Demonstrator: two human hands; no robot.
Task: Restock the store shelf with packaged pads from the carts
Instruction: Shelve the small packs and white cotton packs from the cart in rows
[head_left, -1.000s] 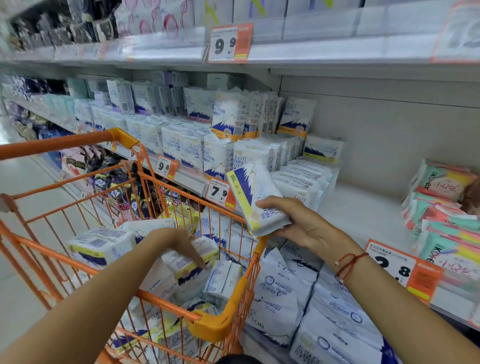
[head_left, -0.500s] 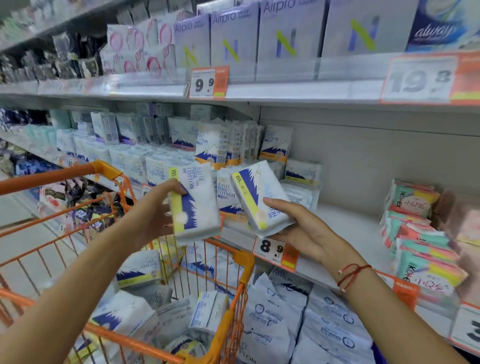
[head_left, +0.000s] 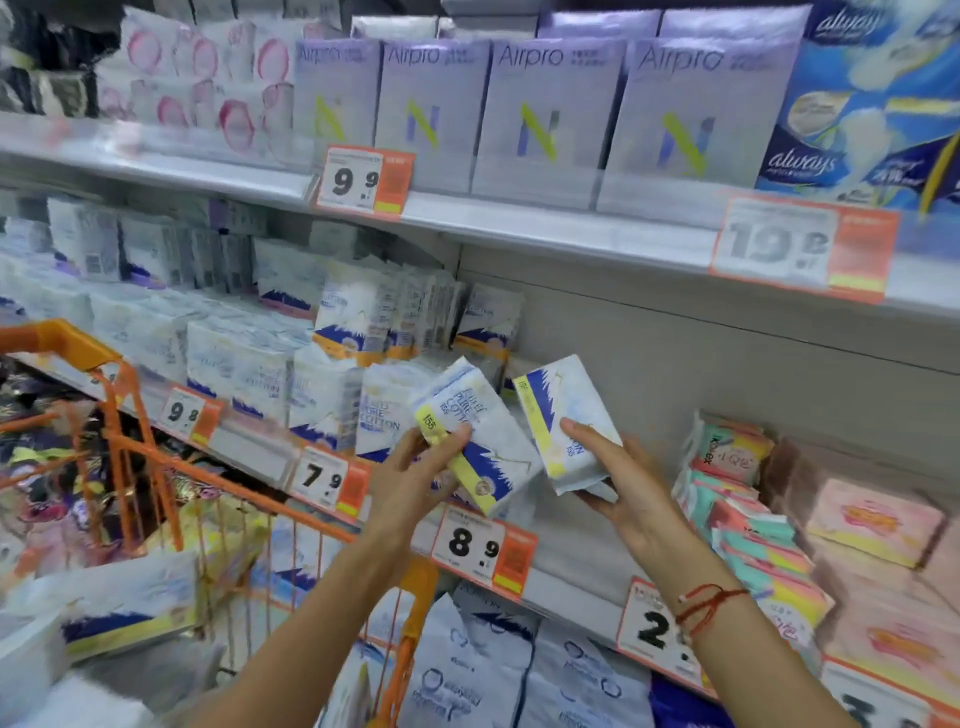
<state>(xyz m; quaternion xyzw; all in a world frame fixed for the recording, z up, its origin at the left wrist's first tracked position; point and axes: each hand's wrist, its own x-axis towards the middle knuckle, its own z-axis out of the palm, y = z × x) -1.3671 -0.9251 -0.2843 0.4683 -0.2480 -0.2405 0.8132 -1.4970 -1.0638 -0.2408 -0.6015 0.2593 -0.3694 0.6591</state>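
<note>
My left hand (head_left: 410, 478) grips a white pad pack (head_left: 480, 441) with a yellow strip and blue mountain print, tilted above the shelf edge. Beside it, my right hand (head_left: 618, 483) holds a second matching pad pack (head_left: 566, 421) from below, thumb on its face. The two packs almost touch. Both hover in front of the middle shelf (head_left: 571, 551), where matching white packs (head_left: 332, 395) stand in rows to the left. The orange cart (head_left: 130, 452) at lower left holds more such packs (head_left: 119, 603).
Price tags 7.9 (head_left: 324, 480) and 8.9 (head_left: 475, 545) line the shelf edge. Pink and teal packs (head_left: 753, 535) fill the shelf's right side. Airpro boxes (head_left: 540, 114) stand on the upper shelf. Larger white bags (head_left: 483, 675) sit on the shelf below.
My left hand lifted a pack out of the cart and brought it up next to the pack in my right hand. The view tilted upward toward the shelves.
</note>
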